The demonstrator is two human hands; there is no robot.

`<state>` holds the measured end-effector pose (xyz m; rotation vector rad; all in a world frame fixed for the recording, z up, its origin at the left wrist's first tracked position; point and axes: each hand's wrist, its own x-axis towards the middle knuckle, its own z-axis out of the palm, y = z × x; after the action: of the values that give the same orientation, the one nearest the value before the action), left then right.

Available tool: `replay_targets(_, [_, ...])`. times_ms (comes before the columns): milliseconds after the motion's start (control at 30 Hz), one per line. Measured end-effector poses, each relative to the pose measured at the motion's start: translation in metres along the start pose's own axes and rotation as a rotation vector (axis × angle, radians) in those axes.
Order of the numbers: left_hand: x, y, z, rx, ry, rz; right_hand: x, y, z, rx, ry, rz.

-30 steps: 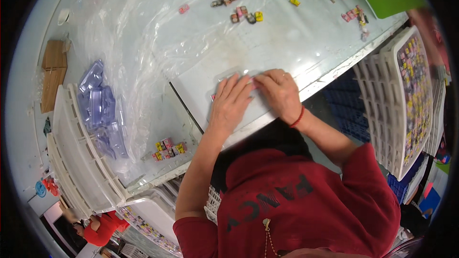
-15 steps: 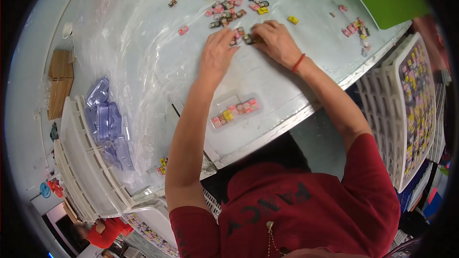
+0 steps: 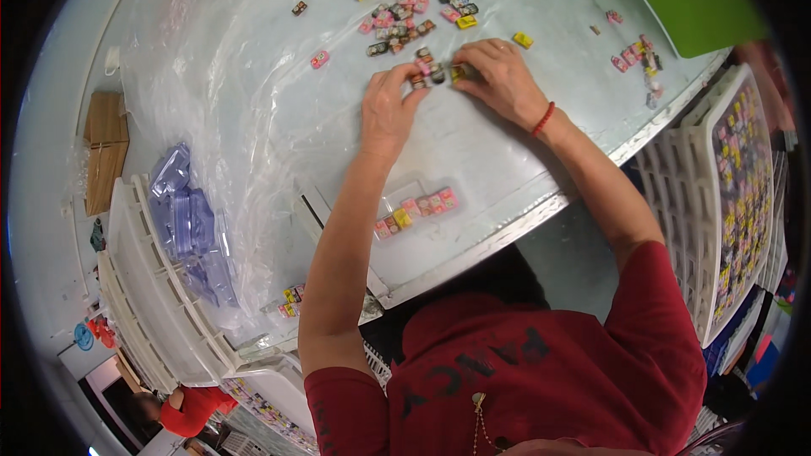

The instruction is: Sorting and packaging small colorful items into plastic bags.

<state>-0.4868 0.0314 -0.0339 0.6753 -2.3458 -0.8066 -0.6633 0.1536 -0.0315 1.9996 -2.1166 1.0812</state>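
Over the table, my left hand pinches the near end of a short cluster of small brown, pink and black printed pieces. Just to its right, my right hand, a red bracelet at the wrist, has thumb and fingertips closed on a small yellow-and-dark piece. A narrow gap parts that piece from the cluster. Beyond both hands lies a loose pile of similar pink, black, brown and yellow pieces. Nearer me, a clear plastic tray holds a row of pink, brown and yellow pieces.
Clear plastic sheeting covers the table's left side, with clear bluish plastic packs on it. Stacked white trays stand at the right, the top one full of pieces. A green board lies far right. Another person is at lower left.
My right hand has shifted slightly right, widening the gap from my left hand, and the yellow on its piece now shows. My left hand stays by the cluster. The whole view has shifted a little.
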Motion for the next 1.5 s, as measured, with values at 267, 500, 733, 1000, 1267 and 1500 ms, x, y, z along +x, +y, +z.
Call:
replay_targets(267, [0.011, 0.009, 0.003, -0.030, -0.119, 0.041, -0.003, 0.010, 0.001, 0.085, -0.047, -0.008])
replay_targets(500, [0.014, 0.007, 0.005, 0.001, -0.118, 0.134, -0.004, 0.003, -0.004, 0.096, -0.019, -0.028])
replay_targets(733, [0.017, 0.005, 0.009, -0.001, -0.104, 0.113, -0.009, 0.008, -0.003, 0.108, -0.015, -0.005])
replay_targets(1000, [0.025, 0.006, 0.017, 0.005, -0.088, 0.202, -0.010, 0.008, -0.007, 0.135, -0.017, 0.051])
replay_targets(1267, [0.023, 0.005, 0.017, -0.024, -0.161, 0.250, -0.017, 0.012, -0.016, 0.073, -0.037, 0.011])
replay_targets(1500, [0.025, 0.010, 0.016, 0.006, -0.264, 0.206, -0.024, -0.002, -0.016, 0.026, 0.014, 0.042])
